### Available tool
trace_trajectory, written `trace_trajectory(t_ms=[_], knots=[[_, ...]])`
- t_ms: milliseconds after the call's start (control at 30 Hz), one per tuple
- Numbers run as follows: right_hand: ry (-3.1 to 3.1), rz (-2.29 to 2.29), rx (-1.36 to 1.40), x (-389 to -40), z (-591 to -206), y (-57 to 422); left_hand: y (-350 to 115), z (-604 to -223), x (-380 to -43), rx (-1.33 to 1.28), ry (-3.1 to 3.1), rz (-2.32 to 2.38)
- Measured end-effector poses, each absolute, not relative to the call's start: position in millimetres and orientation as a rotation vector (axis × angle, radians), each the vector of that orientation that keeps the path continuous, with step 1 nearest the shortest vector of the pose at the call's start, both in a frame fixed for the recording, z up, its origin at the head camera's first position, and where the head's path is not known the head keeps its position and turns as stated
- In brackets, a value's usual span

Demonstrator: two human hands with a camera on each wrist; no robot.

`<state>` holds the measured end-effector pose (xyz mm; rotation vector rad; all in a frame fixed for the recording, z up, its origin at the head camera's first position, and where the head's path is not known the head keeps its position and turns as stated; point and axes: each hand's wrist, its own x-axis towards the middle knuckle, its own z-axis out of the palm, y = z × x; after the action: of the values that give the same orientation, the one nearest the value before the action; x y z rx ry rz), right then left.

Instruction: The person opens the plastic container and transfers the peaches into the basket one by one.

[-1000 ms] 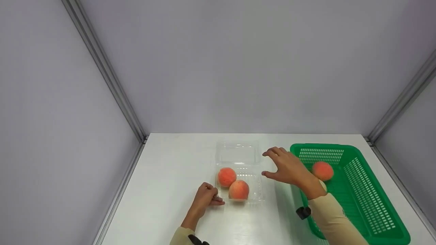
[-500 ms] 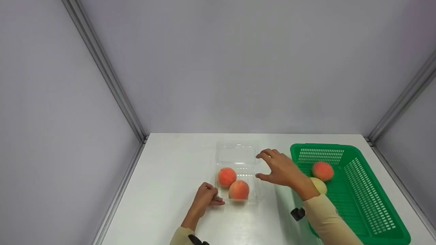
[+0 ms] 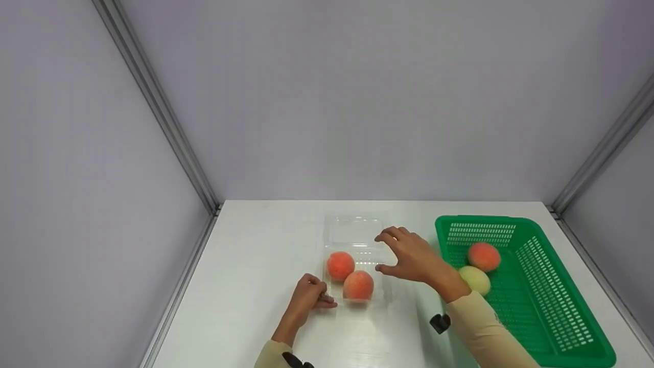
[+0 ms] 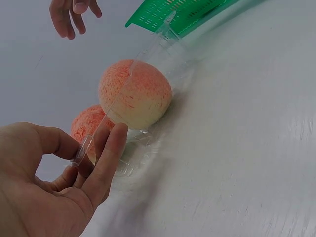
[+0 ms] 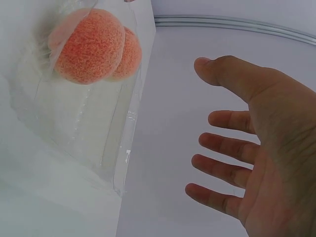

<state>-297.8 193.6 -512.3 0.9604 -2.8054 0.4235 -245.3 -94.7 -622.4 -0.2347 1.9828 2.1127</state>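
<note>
A clear plastic clamshell box point(image 3: 382, 292) lies with its lid point(image 3: 356, 231) folded back on the white table. Two peaches, one at the back left point(image 3: 340, 266) and one nearer the front point(image 3: 358, 285), sit in its base. My left hand point(image 3: 306, 296) pinches the rim at the front left corner; the left wrist view shows that rim between thumb and fingers point(image 4: 111, 148). Over the right side of the box hovers my right hand point(image 3: 414, 258), thumb and fingers spread, holding nothing. The right wrist view shows its palm point(image 5: 276, 173) bare.
At the right stands a green plastic basket point(image 3: 562, 286) with slotted walls. Inside it, by the left wall, a red peach point(image 3: 484, 256) lies behind a pale yellow one point(image 3: 475, 280). Grey wall panels point(image 3: 378, 102) enclose the table point(image 3: 245, 255) at the back and sides.
My right hand has moved left from beside the basket to over the box's right side, uncovering the pale yellow peach. The left hand has stayed at the box corner.
</note>
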Motion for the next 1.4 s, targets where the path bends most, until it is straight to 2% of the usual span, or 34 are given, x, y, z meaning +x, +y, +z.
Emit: trace_trajectory(t_ms=[1400], knots=[[-2.833,0.534,1.059,-289.0,-528.9,152.8,-95.2,-622.7,-246.4,-0.261,2.025,2.060]])
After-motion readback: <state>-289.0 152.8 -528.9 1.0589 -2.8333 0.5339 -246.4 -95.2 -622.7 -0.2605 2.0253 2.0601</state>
